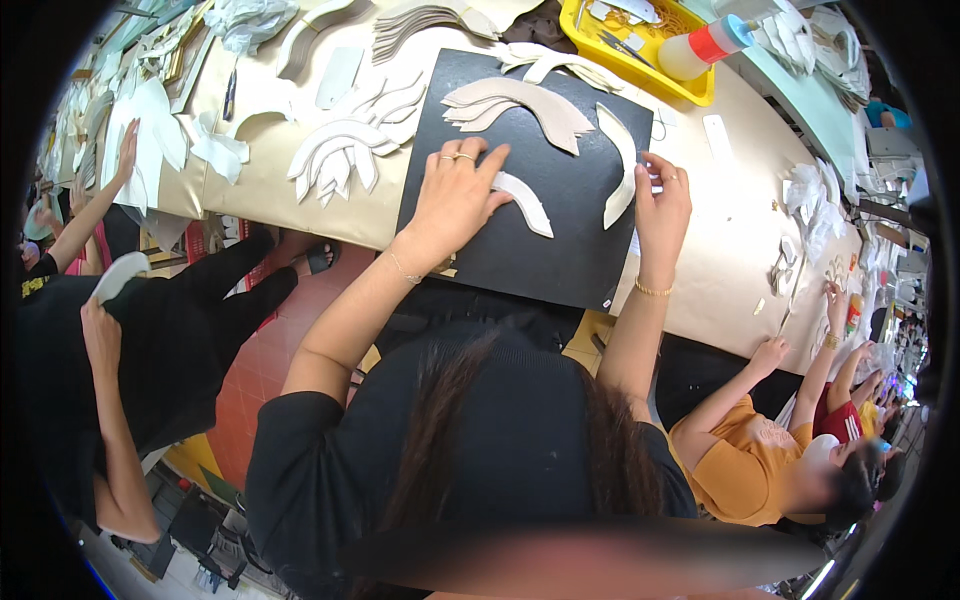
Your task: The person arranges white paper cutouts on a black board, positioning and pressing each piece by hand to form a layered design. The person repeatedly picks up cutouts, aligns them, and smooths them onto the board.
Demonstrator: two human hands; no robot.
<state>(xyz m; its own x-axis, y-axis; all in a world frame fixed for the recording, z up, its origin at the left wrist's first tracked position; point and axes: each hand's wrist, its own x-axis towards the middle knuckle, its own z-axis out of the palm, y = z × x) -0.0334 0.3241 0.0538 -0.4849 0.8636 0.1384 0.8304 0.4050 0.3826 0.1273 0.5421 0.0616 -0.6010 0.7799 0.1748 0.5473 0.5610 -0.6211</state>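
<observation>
On a black board (540, 265) before me lies a short white curved piece (524, 205). My left hand (452, 195) has its thumb and forefinger about the upper left end of it, fingers bent. At the board's right edge stands out a longer cream curved piece (617, 150). The fingertips of my right hand (663, 212) are closed at its outer edge, with the thumb beside it. Above my left hand is a fanned stack of beige curved pieces (530, 105). More white curved strips (560, 68) overlap the board's top edge.
Left of the board sits a pile of white curved pieces (345, 150). A yellow tray (600, 50) at the back holds scissors and a red-banded bottle (705, 48). Co-workers are at both sides, one at left holding a white curved piece (120, 275), another in an orange shirt (735, 465) at right.
</observation>
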